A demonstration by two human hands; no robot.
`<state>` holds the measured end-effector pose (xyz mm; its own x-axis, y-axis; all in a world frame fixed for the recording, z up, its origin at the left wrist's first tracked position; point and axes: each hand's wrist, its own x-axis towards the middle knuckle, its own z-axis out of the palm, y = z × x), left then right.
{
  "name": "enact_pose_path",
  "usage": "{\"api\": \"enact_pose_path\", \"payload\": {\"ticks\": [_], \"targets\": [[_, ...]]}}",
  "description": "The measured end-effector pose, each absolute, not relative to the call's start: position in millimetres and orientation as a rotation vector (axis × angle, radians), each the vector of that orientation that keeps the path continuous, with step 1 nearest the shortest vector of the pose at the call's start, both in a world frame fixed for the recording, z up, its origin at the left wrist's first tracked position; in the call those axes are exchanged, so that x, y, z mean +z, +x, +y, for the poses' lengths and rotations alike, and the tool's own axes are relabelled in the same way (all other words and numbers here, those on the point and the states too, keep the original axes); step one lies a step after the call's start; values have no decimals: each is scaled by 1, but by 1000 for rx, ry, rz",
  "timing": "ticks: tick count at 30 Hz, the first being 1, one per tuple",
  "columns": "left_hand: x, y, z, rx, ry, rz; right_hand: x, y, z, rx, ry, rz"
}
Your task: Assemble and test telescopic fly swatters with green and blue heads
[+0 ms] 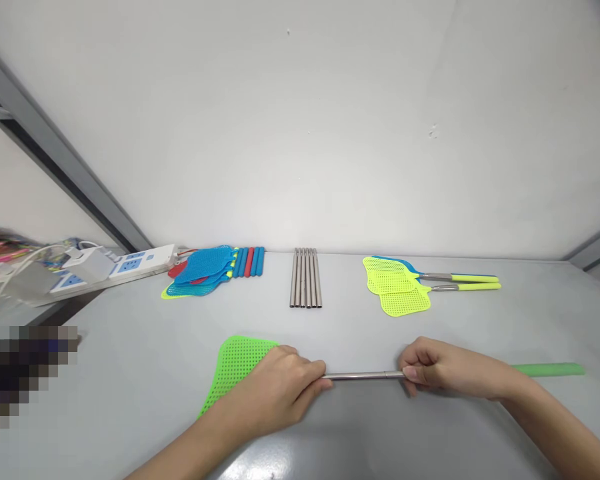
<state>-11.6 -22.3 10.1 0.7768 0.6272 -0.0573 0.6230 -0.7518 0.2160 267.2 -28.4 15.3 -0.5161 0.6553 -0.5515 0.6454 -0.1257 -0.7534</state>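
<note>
A green fly swatter (241,357) lies crosswise low over the front of the grey table, its mesh head to the left and its green grip sticking out to the right past my right wrist. My left hand (285,383) is closed on it near the mesh head, covering the joint there. Between my hands a stretch of its thin metal rod shows, with a seam towards the right. My right hand (427,370) pinches the rod between thumb and fingers just beyond that seam.
Along the wall lie blue, red and yellow swatter heads (210,263), several blue and red handle grips (250,261), a row of metal rods (306,279) and assembled swatters (405,293). A power strip (145,260) with plugs stands at the left edge.
</note>
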Motion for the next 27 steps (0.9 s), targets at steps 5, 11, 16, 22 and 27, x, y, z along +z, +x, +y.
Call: {"api": "enact_pose_path", "payload": {"ticks": [5, 11, 16, 22, 27], "targets": [[8, -12, -23, 29, 2746, 985, 15, 268, -28, 1789, -1540, -2040], [10, -12, -23, -4, 2749, 979, 13, 268, -28, 1792, -1559, -2013], [12, -10, -23, -14, 2755, 984, 13, 268, -29, 1798, -1553, -2001], [14, -10, -23, 32, 2719, 976, 16, 266, -30, 1801, -1576, -1959], [11, -11, -23, 11, 2753, 973, 15, 267, -29, 1795, -1581, -1968]]}}
